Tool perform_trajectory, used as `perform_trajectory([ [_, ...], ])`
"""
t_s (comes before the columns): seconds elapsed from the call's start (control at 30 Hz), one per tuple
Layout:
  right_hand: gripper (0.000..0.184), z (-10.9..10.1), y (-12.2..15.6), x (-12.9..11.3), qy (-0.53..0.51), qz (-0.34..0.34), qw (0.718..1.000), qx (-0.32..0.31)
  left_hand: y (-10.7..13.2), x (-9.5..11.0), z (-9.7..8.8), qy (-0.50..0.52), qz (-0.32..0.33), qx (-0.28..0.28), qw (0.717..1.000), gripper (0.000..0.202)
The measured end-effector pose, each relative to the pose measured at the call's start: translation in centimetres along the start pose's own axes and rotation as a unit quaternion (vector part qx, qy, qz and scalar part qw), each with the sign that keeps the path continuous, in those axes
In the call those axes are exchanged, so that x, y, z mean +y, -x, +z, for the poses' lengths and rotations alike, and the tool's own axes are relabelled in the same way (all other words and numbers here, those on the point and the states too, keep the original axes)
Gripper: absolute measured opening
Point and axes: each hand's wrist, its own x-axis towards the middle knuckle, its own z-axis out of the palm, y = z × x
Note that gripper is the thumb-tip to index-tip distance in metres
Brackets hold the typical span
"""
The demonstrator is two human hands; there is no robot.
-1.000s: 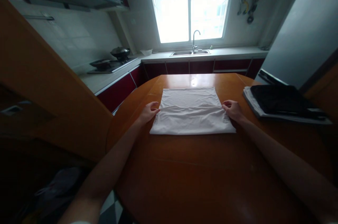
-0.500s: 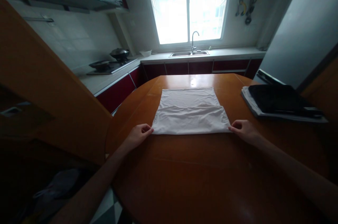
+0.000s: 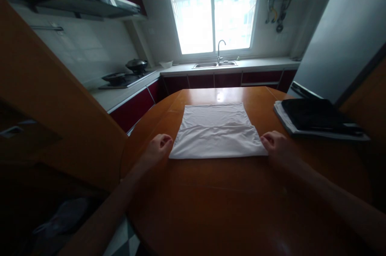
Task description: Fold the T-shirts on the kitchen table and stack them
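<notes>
At our far left, a broad orange-brown wooden panel [image 3: 45,71] is slanting across the view. Behind it, a shallow dark pan [image 3: 113,77] and a round lidded metal wok [image 3: 136,64] are sitting on a flat black cooktop [image 3: 129,80]. Next, we are holding our left hand [image 3: 157,147] with fingers curled just beside the left edge of a thin white folded cloth [image 3: 215,140]; blur is hiding whether it is gripping the fabric. In the middle, the cloth is lying flat on the glossy orange-brown wooden counter [image 3: 226,195], its wrinkled upper layer covering the near part and ending in a wavy edge. Beyond, a steel double sink [image 3: 205,65] is lining up behind it. On the other side, we are curling our right hand [image 3: 276,143] at the right edge; we are unable to tell if it is grasping. Farther right, a black folded bundle [image 3: 313,113] is resting on a pale flat stack [image 3: 281,113].
</notes>
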Motion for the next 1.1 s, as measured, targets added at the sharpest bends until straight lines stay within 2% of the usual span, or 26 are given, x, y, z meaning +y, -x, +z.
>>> perform_trajectory([
  [0.03, 0.034, 0.5, -0.8, -1.1, 0.012, -0.023, 0.999, 0.019, -1.1, 1.1, 0.8, -0.009, 0.028, 0.016, 0.999, 0.036],
  [0.1, 0.035, 2.2, -2.3, -3.5, 0.026, -0.065, 0.997, 0.025, -3.3, 3.6, 3.3, -0.013, 0.103, -0.001, 0.995, 0.034],
  [0.17, 0.04, 4.4, -3.5, -5.7, 0.05, -0.101, 0.993, -0.021, -4.9, 5.8, 6.5, -0.031, 0.167, -0.046, 0.984, 0.034],
  [0.27, 0.053, 7.5, -4.0, -7.2, 0.117, -0.117, 0.981, -0.097, -5.9, 7.8, 10.7, -0.114, 0.196, -0.092, 0.97, 0.043],
  [0.37, 0.068, 9.3, -3.8, -7.0, 0.147, -0.091, 0.971, -0.167, -5.6, 8.0, 12.8, -0.194, 0.193, -0.144, 0.951, 0.057],
  [0.47, 0.071, 9.5, -3.8, -6.6, 0.145, -0.073, 0.969, -0.184, -5.1, 7.7, 12.8, -0.214, 0.194, -0.169, 0.942, 0.063],
  [0.57, 0.07, 9.1, -4.3, -6.7, 0.138, -0.083, 0.976, -0.144, -5.0, 7.9, 12.3, -0.216, 0.203, -0.166, 0.94, 0.064],
  [0.63, 0.069, 8.9, -4.6, -6.8, 0.14, -0.09, 0.977, -0.133, -5.0, 8.1, 12.3, -0.223, 0.205, -0.186, 0.935, 0.064],
  [0.73, 0.072, 9.1, -4.7, -6.6, 0.154, -0.066, 0.97, -0.178, -4.9, 8.2, 12.5, -0.227, 0.202, -0.206, 0.93, 0.065],
  [0.83, 0.077, 9.2, -4.3, -6.1, 0.168, -0.033, 0.965, -0.196, -4.7, 8.0, 12.5, -0.226, 0.203, -0.195, 0.933, 0.065],
  [0.93, 0.08, 9.0, -3.9, -6.0, 0.18, -0.012, 0.968, -0.177, -5.0, 7.4, 11.9, -0.229, 0.192, -0.171, 0.939, 0.064],
  [1.03, 0.077, 8.4, -4.1, -6.0, 0.184, -0.035, 0.975, -0.123, -5.6, 6.2, 10.9, -0.246, 0.146, -0.139, 0.948, 0.063],
  [1.1, 0.073, 7.9, -4.5, -5.6, 0.183, -0.051, 0.978, -0.087, -6.1, 5.3, 10.4, -0.254, 0.11, -0.143, 0.95, 0.063],
])
